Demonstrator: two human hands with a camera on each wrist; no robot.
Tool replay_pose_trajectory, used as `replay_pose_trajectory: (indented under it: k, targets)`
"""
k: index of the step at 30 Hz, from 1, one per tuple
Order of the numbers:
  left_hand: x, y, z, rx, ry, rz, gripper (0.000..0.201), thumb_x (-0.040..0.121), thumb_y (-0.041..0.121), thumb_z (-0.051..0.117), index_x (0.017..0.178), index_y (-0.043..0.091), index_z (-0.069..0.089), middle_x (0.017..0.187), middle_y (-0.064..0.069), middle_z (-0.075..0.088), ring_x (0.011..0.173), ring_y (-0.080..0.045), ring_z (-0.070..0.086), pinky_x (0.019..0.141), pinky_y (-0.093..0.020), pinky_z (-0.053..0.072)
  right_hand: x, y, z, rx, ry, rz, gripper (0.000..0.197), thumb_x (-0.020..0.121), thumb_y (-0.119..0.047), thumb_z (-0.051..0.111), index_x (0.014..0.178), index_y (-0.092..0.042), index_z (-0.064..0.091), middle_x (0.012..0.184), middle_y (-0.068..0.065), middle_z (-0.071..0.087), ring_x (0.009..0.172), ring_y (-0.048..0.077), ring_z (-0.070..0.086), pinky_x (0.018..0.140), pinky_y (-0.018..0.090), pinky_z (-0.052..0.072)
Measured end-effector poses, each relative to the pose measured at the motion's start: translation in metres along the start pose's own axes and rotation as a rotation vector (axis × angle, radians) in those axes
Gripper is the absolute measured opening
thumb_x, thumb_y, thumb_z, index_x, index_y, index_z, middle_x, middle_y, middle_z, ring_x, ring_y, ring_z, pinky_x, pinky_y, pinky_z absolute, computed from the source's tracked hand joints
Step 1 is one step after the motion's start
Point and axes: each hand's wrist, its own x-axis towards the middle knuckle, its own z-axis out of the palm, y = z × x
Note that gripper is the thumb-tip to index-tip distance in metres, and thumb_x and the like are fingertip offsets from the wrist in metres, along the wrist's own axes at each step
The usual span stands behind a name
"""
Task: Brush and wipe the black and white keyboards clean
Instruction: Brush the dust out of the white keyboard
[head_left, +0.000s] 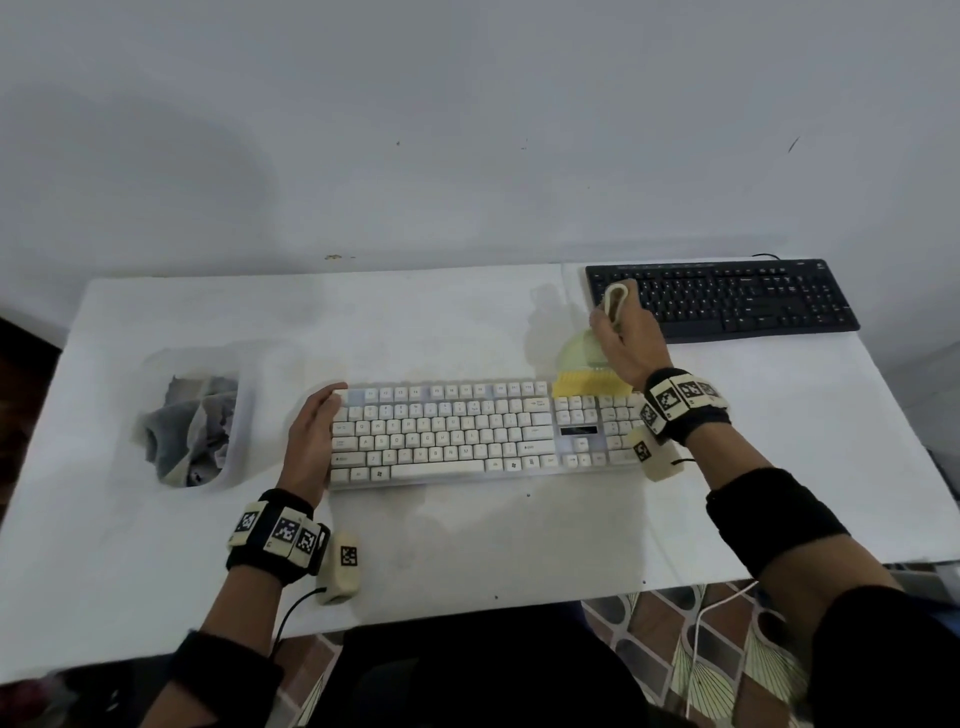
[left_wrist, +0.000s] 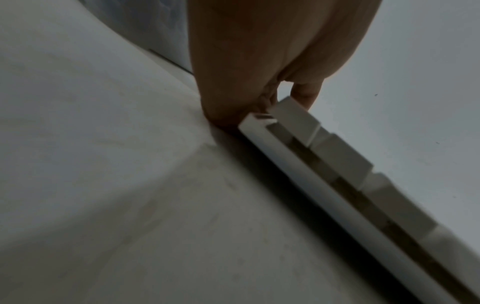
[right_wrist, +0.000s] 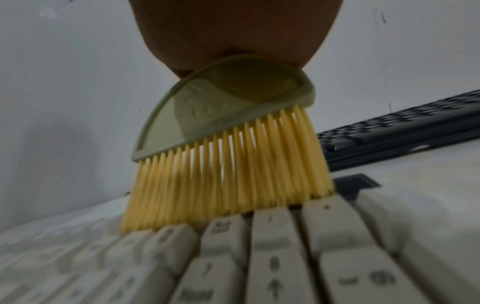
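Gripping the brush (head_left: 584, 371) by its pale handle with curled fingers, the right hand (head_left: 628, 338) sets the yellow bristles (right_wrist: 228, 174) on the far right corner of the white keyboard (head_left: 467, 431), above the numeric pad. At the keyboard's other end the left hand (head_left: 311, 441) lies along the short edge with straight fingers, thumb over the far corner; the left wrist view shows it touching the frame (left_wrist: 298, 164).

Around this, the black keyboard (head_left: 727, 299) sits at the far right of the table (head_left: 467, 545), close behind the brush hand, which covers its near left corner. Left of the white keyboard, apart from it, a pale tub (head_left: 244, 415) holds crumpled grey cloths (head_left: 192, 431). A thin white cable (head_left: 660, 530) runs off the near table edge.

From the right wrist view the fingers are hidden behind the palm, and key legends are blurred. Both arms wear bands with 2-tone markers.

Bare tabletop lies in front of the white keyboard and behind it up to the wall (head_left: 467, 130)
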Motion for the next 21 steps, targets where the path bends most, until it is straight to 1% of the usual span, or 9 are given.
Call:
replay_pose_trajectory:
  k: [3,6,9,11,14,16,18,19,21]
  targets:
    - [-0.001,0.001,0.001,0.004,0.003,0.004,0.025,0.108,0.024,0.049,0.126,0.02,0.065,0.122,-0.003,0.068,0.106,-0.016,0.065,0.084,-0.03,0.053,0.004,0.001,-0.01,0.039,0.052,0.021,0.016,0.1,-0.024,0.049,0.105,-0.013,0.038,0.077,0.017,0.061,0.059,0.033,0.056,0.057,0.05,0.049]
    - [-0.002,0.0,0.001,0.004,0.004,0.006,0.025,0.108,0.024,0.049,0.127,0.019,0.065,0.119,-0.001,0.069,0.101,-0.012,0.066,0.083,-0.03,0.052,0.003,0.005,-0.012,0.045,0.053,0.038,0.018,0.1,-0.024,0.049,0.107,-0.011,0.038,0.08,0.019,0.062,0.064,0.038,0.059,0.058,0.049,0.05]
    - [-0.001,0.0,0.001,0.003,0.0,0.002,0.023,0.108,0.024,0.05,0.124,0.022,0.066,0.12,-0.002,0.069,0.105,-0.015,0.066,0.084,-0.031,0.053,-0.001,0.017,-0.014,-0.046,0.035,0.018,0.016,0.101,-0.023,0.05,0.106,-0.014,0.038,0.073,0.014,0.061,0.057,0.032,0.058,0.053,0.046,0.05]
    - [-0.002,0.0,0.0,-0.001,0.002,0.002,0.022,0.108,0.025,0.05,0.122,0.024,0.066,0.12,-0.002,0.069,0.106,-0.016,0.066,0.085,-0.032,0.053,0.0,0.023,-0.019,-0.098,0.046,0.002,0.015,0.1,-0.021,0.051,0.104,-0.016,0.037,0.069,0.009,0.058,0.053,0.026,0.055,0.051,0.039,0.046]
    - [-0.002,0.0,0.001,-0.005,0.006,0.009,0.021,0.108,0.024,0.05,0.122,0.025,0.066,0.12,-0.002,0.069,0.104,-0.015,0.066,0.088,-0.034,0.054,0.004,0.023,-0.024,-0.098,0.079,-0.016,0.016,0.098,-0.024,0.05,0.102,-0.017,0.036,0.067,0.005,0.055,0.053,0.022,0.052,0.053,0.032,0.04]
    - [-0.001,-0.001,0.001,-0.004,0.008,0.013,0.021,0.107,0.024,0.05,0.121,0.025,0.066,0.123,-0.004,0.069,0.107,-0.017,0.065,0.092,-0.036,0.054,0.005,0.018,-0.022,-0.003,0.126,0.0,0.016,0.097,-0.024,0.05,0.102,-0.014,0.037,0.069,0.007,0.056,0.054,0.025,0.053,0.053,0.034,0.041]
    - [0.001,-0.003,0.0,-0.006,0.005,0.019,0.021,0.107,0.025,0.052,0.122,0.025,0.067,0.129,-0.007,0.068,0.112,-0.02,0.065,0.099,-0.041,0.053,0.006,0.013,-0.018,0.112,0.173,0.018,0.018,0.096,-0.023,0.049,0.104,-0.011,0.039,0.075,0.014,0.059,0.059,0.03,0.055,0.054,0.037,0.044]
    - [0.002,-0.004,0.0,-0.002,0.005,0.023,0.021,0.106,0.025,0.052,0.121,0.025,0.068,0.131,-0.009,0.068,0.115,-0.022,0.064,0.102,-0.043,0.052,0.006,0.011,-0.015,0.139,0.18,0.021,0.019,0.096,-0.023,0.049,0.105,-0.01,0.04,0.077,0.015,0.06,0.061,0.03,0.055,0.055,0.038,0.044]
    - [0.003,-0.004,-0.001,0.006,0.004,0.029,0.021,0.106,0.026,0.053,0.12,0.026,0.069,0.132,-0.009,0.067,0.117,-0.023,0.064,0.104,-0.045,0.052,0.004,0.013,-0.013,0.109,0.148,0.014,0.017,0.097,-0.021,0.05,0.105,-0.01,0.039,0.074,0.012,0.059,0.058,0.025,0.053,0.054,0.035,0.042]
